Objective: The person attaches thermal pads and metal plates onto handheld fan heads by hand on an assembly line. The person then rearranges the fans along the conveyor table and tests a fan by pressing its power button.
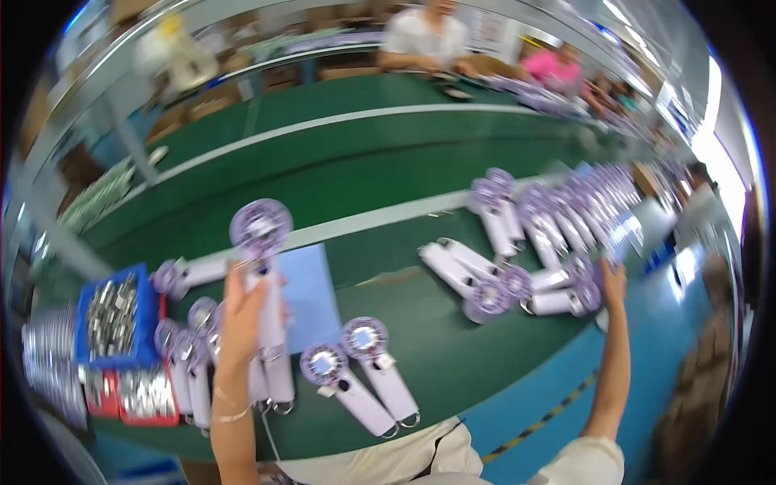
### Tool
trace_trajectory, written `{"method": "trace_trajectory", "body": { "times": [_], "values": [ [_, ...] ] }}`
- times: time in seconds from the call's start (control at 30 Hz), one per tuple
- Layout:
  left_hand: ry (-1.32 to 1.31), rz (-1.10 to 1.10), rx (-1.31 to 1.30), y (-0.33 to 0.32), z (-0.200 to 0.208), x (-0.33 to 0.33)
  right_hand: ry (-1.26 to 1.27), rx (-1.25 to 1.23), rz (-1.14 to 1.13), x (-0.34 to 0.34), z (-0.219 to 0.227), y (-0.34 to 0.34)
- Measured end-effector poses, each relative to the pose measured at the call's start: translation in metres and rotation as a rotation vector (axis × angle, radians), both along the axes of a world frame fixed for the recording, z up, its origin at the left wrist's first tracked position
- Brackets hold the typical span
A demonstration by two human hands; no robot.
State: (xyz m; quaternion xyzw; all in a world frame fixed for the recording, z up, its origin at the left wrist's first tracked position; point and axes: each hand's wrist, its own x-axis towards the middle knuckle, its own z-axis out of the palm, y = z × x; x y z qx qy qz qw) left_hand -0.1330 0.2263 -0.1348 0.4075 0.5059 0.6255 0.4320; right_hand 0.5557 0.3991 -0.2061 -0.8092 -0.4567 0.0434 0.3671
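Note:
My left hand [246, 303] is closed round the white handle of a small purple handheld fan [261, 229], its round head up, over the left part of the green bench. Several more such fans lie beside and partly behind my left forearm. Just right of it are two fans [365, 338] with silvery centres and wire loops at their handle ends. Far to the right, my right hand [613, 281] is at the bench edge beside a group of fans [582, 295]. A shiny translucent piece [622, 238] shows right above its fingers, which are too blurred to tell if they grip it.
A blue bin [117, 315] of small metal parts stands at the left above red trays [147, 396]. Beside it are stacked clear round pieces [52, 364]. A blue sheet [311, 299] lies on the bench. Rows of fans [578, 206] fill the right end. People sit across the line.

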Motion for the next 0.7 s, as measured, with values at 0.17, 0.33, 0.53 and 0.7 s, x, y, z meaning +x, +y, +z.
{"method": "trace_trajectory", "body": {
  "times": [0.17, 0.33, 0.53, 0.7],
  "values": [
    [0.003, -0.047, 0.169, 0.003, 0.008, 0.001, -0.423, -0.007, 0.114, 0.021, 0.008, -0.017],
    [0.014, -0.036, 0.298, -0.010, 0.019, -0.004, -0.664, 0.294, 0.410, -0.143, 0.089, -0.041],
    [-0.049, -0.063, 0.355, -0.018, 0.029, 0.001, -0.519, 0.635, 0.935, -0.361, 0.140, -0.082],
    [0.005, -0.005, 0.390, -0.025, 0.033, -0.005, -0.307, 0.893, 1.289, -0.487, 0.166, -0.108]
  ]
}}
